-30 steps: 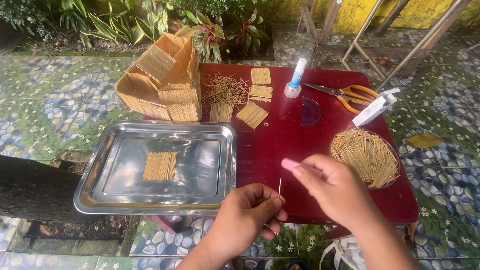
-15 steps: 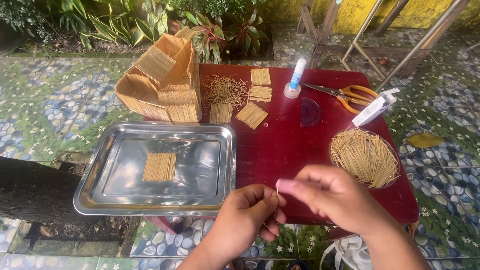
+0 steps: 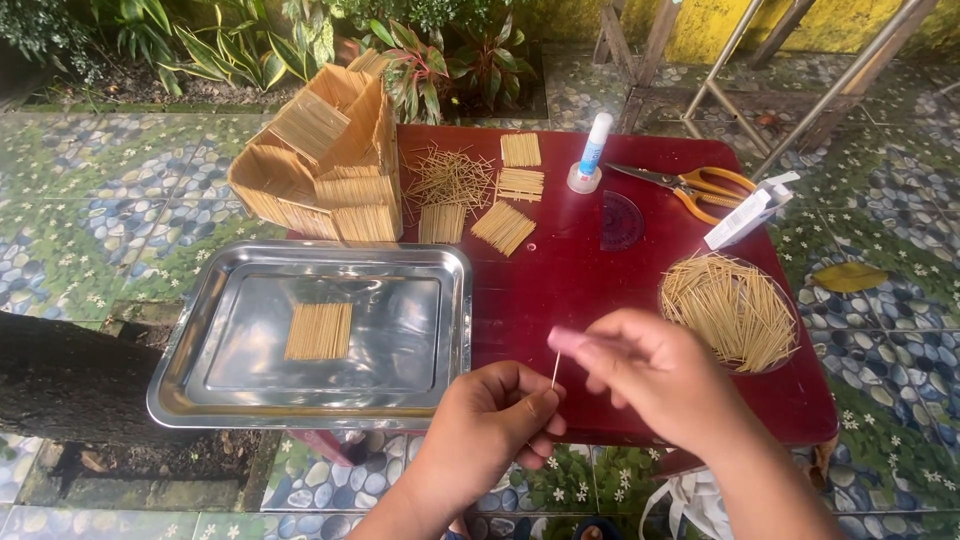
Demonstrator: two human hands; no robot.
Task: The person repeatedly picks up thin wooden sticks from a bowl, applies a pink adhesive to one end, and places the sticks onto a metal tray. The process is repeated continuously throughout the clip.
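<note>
Fingers [image 3: 540, 400] of left hand [image 3: 490, 425] pinching thin wooden toothpick [image 3: 556, 368] upright; right hand [image 3: 655, 375] fingers pressed together beside it, above dark red desk [image 3: 570, 280], near shiny rectangular steel tray [image 3: 420, 370].

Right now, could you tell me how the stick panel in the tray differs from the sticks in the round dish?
The stick panel lies flat with sticks side by side; the dish sticks are a loose crisscross heap. The panel sits in the metal tray, the heap on the red table. Both are pale thin sticks.
</note>
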